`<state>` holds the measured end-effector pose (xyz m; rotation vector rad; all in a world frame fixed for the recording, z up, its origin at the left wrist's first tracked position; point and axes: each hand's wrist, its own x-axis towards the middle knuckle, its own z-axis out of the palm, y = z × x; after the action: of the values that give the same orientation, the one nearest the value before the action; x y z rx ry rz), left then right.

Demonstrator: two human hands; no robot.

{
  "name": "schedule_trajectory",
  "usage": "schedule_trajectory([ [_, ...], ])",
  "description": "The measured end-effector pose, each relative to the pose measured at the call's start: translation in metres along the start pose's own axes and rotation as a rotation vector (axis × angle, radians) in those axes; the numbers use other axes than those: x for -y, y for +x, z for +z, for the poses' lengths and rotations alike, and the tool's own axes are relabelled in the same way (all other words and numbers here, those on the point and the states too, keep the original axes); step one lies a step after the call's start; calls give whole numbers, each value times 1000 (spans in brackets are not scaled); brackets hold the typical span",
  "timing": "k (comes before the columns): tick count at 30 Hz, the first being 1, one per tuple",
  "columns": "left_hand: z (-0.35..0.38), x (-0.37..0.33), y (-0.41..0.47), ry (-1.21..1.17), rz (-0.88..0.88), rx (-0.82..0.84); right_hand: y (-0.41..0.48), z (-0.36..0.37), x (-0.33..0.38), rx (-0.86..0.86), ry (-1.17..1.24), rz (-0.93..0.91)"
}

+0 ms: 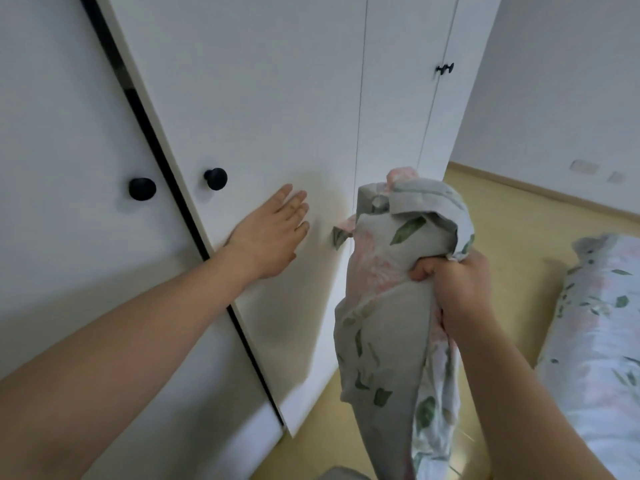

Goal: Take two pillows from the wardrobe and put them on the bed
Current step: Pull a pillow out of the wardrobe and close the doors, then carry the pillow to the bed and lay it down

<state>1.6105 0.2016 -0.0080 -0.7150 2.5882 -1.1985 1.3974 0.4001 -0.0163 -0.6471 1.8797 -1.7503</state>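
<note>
My right hand [453, 285] grips a pillow [388, 306] in a grey-white cover with pink flowers and green leaves; it hangs upright in front of the white wardrobe [242, 98]. My left hand [273, 233] lies flat, fingers apart, against the wardrobe door [263, 133], to the right of its black knob [215, 178]. That door stands slightly ajar, with a dark gap along its left edge. At the right edge lies the bed [602, 341], covered in the same floral fabric.
A second black knob [142, 189] sits on the left door. Further right, more white wardrobe doors carry a small black handle [445, 68]. Yellowish floor [512, 216] runs between wardrobe and bed, up to a white wall with sockets [585, 167].
</note>
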Motion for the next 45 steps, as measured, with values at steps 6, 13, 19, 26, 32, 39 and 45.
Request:
schedule_trajectory([
  [6,15,16,-3,-14,35,-47,4,-2,-1,9,44,11],
  [13,20,14,2,-321,-21,-328,3,-18,-3,0,65,8],
  [19,-15,-48,23,-866,-97,-267,8,-36,-6,-24,91,6],
  [26,-57,-125,81,-1623,-320,156,16,-92,4,-112,322,-21],
  [32,-106,-164,147,-2071,-335,314,24,-169,20,-151,638,54],
  [39,-164,-204,214,-1992,-16,542,15,-266,23,-255,877,-82],
  [45,-239,-264,242,-1939,189,595,22,-349,4,-571,999,-218],
])
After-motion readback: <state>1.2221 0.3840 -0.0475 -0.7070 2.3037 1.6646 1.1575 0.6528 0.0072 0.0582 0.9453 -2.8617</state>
